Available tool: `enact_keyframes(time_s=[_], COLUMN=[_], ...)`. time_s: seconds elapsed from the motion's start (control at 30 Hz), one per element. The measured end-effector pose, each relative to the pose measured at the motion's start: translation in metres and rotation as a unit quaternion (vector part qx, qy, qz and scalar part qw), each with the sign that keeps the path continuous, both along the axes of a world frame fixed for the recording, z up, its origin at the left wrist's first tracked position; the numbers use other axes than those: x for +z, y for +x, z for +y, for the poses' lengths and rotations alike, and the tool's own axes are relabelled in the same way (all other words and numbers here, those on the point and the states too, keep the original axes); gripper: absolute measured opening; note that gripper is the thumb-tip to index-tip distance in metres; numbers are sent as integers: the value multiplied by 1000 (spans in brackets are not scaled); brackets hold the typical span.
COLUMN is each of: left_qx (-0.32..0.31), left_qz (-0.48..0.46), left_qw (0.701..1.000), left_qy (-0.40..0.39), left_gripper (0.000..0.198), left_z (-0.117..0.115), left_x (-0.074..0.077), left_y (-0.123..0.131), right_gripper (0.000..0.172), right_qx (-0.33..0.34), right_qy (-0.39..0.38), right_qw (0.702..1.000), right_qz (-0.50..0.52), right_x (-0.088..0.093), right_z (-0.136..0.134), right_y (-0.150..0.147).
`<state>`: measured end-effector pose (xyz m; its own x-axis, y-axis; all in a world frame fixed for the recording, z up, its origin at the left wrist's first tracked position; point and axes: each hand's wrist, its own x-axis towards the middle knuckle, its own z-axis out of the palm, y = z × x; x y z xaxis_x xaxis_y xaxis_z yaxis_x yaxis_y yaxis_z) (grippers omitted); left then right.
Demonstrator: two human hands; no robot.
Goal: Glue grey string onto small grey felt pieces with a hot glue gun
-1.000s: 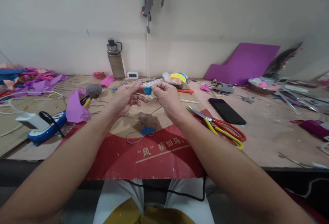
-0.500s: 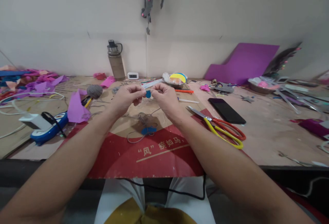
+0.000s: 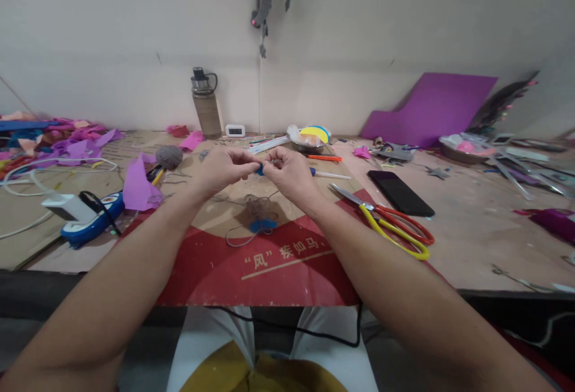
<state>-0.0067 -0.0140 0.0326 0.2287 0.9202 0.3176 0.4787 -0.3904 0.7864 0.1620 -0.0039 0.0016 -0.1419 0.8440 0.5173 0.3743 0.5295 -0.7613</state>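
Observation:
My left hand (image 3: 222, 168) and my right hand (image 3: 290, 172) meet above the middle of the table, fingers pinched together on a small blue piece (image 3: 259, 169) between them. A thin grey thread hangs from the hands down to a loose tangle of thread (image 3: 257, 207) on the cardboard. Beside that tangle lies another blue felt piece (image 3: 263, 225). Both forearms reach in from the bottom corners of the view.
Red and yellow scissors (image 3: 390, 224) and a black phone (image 3: 401, 193) lie to the right. A grey yarn ball (image 3: 169, 156), purple felt (image 3: 137, 185), a blue glue gun (image 3: 92, 219) and a white charger (image 3: 63, 207) sit left. A water bottle (image 3: 206, 104) stands at the wall.
Both hands have come lower toward the table and closer together, still pinching the small blue piece. The view has tilted slightly.

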Motion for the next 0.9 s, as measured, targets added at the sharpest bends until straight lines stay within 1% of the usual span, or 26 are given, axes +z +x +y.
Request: enact_keyframes(time_s=[0.07, 0.13, 0.23, 0.33, 0.47, 0.6, 0.77, 0.9], left_qx=[10, -1, -29, -34, -18, -9, -15, -5], left_qz=[23, 28, 12, -9, -52, -103, -121, -129], left_qw=[1000, 1000, 999, 999, 998, 995, 992, 991], left_qy=[6, 9, 13, 19, 16, -4, -22, -23], left_gripper=[19, 19, 17, 13, 11, 10, 13, 12], left_z=[-2, -2, 0, 3, 4, 3, 4, 6], left_x=[0, -2, -7, -10, -9, -8, -8, -10], left_y=[2, 4, 4, 4, 5, 6, 6, 5], right_gripper=[8, 7, 5, 6, 10, 8, 7, 8], right_qx=[-11, -16, -22, -22, 9, 23, 33, 32], right_qy=[11, 24, 45, 55, 41, 38, 47, 55], right_qw=[1000, 999, 996, 995, 997, 999, 998, 998], right_qz=[-24, -44, -71, -84, -58, -23, -1, 14], right_x=[1, 2, 1, 0, -1, -3, -7, -6], right_z=[-2, -4, -4, -2, 1, 3, 5, 3], right_y=[0, 0, 0, 0, 1, 1, 1, 0])
